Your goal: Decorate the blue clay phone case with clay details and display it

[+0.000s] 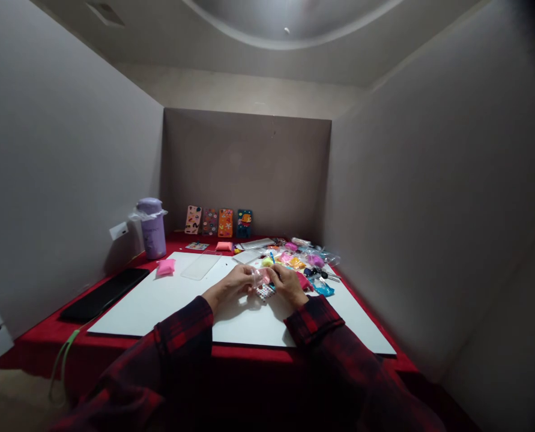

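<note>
Over the white board (pixel 249 327), my left hand (pixel 236 281) pinches one side of a small clear plastic packet (pixel 260 276) with something pink inside. My right hand (pixel 288 284) grips the packet's other side, its fingers closed. A thin blue stick (pixel 272 257) shows just above the right hand; whether that hand holds it I cannot tell. Below the packet lies a white sheet dotted with small dark and coloured spots (pixel 265 293). Beside the right hand are a red packet (pixel 304 281) and a blue packet (pixel 324 288).
A clear phone case (pixel 201 266) and a pink packet (pixel 165 267) lie at the board's left. Several decorated phone cases (pixel 225 222) stand behind. A purple bottle (pixel 152 231) and a black slab (pixel 105 294) are left. Colourful packets (pixel 298 263) crowd the right back.
</note>
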Tool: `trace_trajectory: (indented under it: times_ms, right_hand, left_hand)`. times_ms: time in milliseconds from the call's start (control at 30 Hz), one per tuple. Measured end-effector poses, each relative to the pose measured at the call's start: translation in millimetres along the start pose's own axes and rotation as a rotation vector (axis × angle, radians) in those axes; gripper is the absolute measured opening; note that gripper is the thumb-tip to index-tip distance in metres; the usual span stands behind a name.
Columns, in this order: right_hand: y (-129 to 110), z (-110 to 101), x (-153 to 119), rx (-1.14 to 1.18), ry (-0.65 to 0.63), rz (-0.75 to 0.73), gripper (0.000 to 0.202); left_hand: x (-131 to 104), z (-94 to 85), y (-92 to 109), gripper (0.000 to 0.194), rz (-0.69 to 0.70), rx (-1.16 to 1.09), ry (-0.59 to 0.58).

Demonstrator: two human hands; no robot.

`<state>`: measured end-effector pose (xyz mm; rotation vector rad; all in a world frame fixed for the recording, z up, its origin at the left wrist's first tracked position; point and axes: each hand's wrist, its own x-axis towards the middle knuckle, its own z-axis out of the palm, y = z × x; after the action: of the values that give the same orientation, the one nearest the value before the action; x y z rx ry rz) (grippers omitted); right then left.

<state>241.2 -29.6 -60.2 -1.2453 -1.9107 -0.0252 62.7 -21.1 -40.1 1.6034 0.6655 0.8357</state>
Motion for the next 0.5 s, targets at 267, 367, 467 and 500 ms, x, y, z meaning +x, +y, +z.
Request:
trace_trajectory:
  times_ms: [267,367,467,500]
  right_hand:
    - [0.5,0.2,0.7,0.030,-0.013,-0.009,0.025]
    - [0.1,-1.0,0.9,0.041,-0.012,0.002,0.026]
    - [-1.0,-2.1,0.0,0.056,-0.027,0.001,0.027]
    - [-1.4,-2.2,-0.5,0.061,-0.037,-0.001,0.027]
  left_hand:
    - [-4.2,3.0,9.7,0.025,-0.025,0.038,0.018]
    - [-1.2,-0.9,7.7,0.026,-0.015,0.050,0.037]
    - [0.5,-3.7,4.6,0.026,-0.001,0.038,0.046]
    - [0.5,-4.4,3.9,0.025,0.003,0.029,0.042]
